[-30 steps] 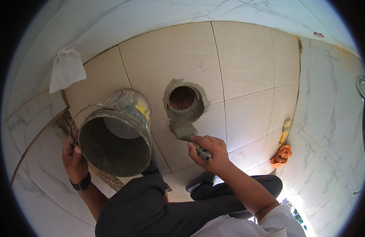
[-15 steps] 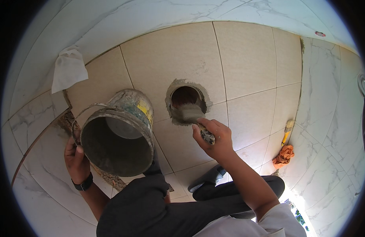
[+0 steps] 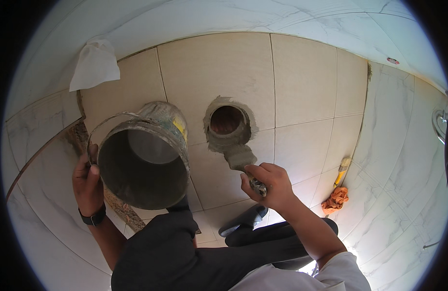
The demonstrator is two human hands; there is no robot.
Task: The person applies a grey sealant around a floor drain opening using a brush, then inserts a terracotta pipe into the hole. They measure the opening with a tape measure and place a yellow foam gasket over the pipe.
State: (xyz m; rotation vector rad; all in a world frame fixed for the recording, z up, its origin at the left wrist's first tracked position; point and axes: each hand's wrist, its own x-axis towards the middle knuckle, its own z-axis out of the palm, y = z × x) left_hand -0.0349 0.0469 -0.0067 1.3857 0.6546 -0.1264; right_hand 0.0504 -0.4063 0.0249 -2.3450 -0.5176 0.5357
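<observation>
My left hand [image 3: 88,182] grips the rim and wire handle of a mortar-stained bucket [image 3: 178,150]. The bucket is tipped so its mouth faces me, and its inside is coated grey. In my right hand [image 3: 272,184] is the handle of a putty knife [image 3: 240,157] whose blade is covered in grey mortar. The blade is at the near edge of a round drain hole [image 3: 227,120] in the tiled floor. Wet grey mortar [image 3: 213,140] forms a ragged ring around the hole. Some of the left fingers are hidden behind the bucket rim.
Beige floor tiles [image 3: 306,72] meet marbled wall tiles. A white cloth or sheet [image 3: 96,65] sits at the far left. By the right wall lie a yellow-handled brush [image 3: 342,170] and a crumpled orange rag [image 3: 335,200]. My shoe [image 3: 243,220] rests close by.
My right hand has drawn the putty knife back from the hole's near inner edge toward me. My left hand stays on the bucket. The view has shifted slightly.
</observation>
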